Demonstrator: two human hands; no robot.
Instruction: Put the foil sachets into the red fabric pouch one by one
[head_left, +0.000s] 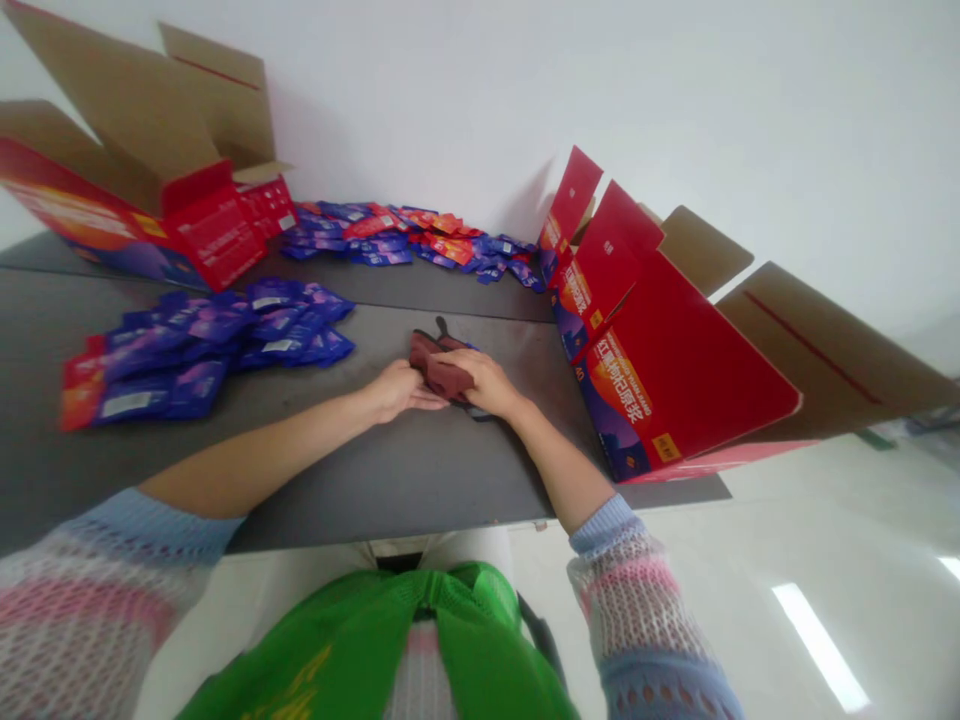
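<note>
Both hands are on a folded maroon-brown cloth item with black straps [442, 375] at the middle of the grey table. From the left, my left hand [401, 390] grips its edge, fingers reaching underneath. My right hand [486, 382] closes over its right side from above. A dark strap loop sticks up at the far side of the cloth, and another strap end shows below my right hand. What kind of item it is, I cannot make out. Left of my hands lies a pile of blue-purple packets [225, 335].
An open red carton [217, 225] stands at the back left. More open red cartons [675, 360] line the right side, flaps raised. Along the wall runs a row of blue and red packets [375, 232]. The grey table's [337, 500] front edge is close to my body.
</note>
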